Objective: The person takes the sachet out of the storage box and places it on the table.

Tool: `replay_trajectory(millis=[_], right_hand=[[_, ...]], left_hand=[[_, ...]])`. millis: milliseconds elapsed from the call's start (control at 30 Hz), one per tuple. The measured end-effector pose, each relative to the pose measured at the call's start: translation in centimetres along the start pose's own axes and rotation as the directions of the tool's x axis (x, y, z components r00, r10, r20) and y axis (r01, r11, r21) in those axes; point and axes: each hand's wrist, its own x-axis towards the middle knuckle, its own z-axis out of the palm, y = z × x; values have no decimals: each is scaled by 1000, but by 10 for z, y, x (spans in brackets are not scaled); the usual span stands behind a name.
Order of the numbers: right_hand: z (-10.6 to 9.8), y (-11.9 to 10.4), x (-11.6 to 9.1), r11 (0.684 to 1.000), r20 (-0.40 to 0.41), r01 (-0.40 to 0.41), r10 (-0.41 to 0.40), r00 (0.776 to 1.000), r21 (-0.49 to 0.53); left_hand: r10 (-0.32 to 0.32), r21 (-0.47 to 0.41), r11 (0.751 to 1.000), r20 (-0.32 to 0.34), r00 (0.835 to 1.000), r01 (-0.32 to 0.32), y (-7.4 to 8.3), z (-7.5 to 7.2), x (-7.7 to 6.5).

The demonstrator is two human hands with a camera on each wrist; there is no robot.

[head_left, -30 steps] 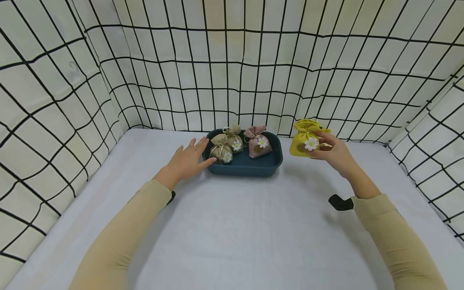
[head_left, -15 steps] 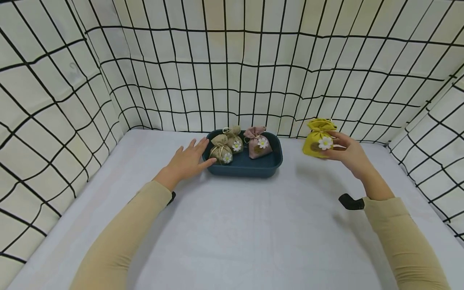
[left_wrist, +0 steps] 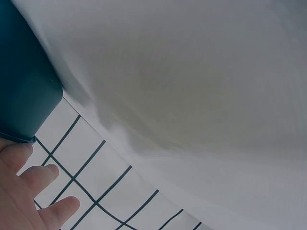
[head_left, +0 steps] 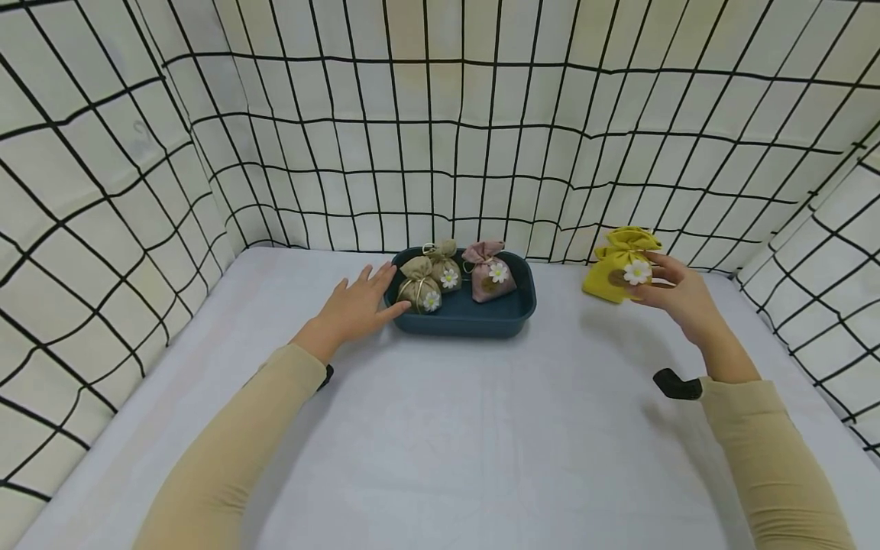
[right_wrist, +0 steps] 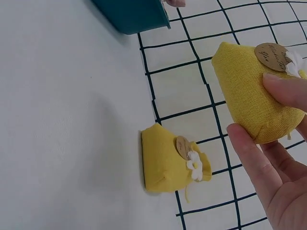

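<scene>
Thumb and fingers of my right hand (head_left: 681, 294) pinch a yellow drawstring pouch (head_left: 619, 275) with a white daisy and a round brown tag, held above the table to the right of the blue plastic tub (head_left: 461, 325). Below it in the right wrist view, a second yellow pouch (right_wrist: 163, 160) stands on the table; the head view largely hides it behind the held one. My left hand (head_left: 354, 305) rests with spread fingers at the tub's left rim. Inside the tub sit two beige pouches (head_left: 416, 290) and a pink pouch (head_left: 490, 283), each with a daisy.
A white cloth-covered table (head_left: 474, 443) spreads in front of the tub. Behind it and along both sides rise white walls with a black grid net (head_left: 454, 145), close behind the tub and the yellow pouches.
My right hand has moved to the right, away from the tub, carrying the yellow pouch, which now tilts slightly. The left hand and the tub have stayed in place.
</scene>
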Motion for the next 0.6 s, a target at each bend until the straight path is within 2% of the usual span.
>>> replay_trajectory(millis=[600], right_hand=[[-21, 20, -1, 998, -50, -65, 64, 997, -8]], left_hand=[[-4, 0, 1000, -4, 1000, 4, 0, 2, 0]])
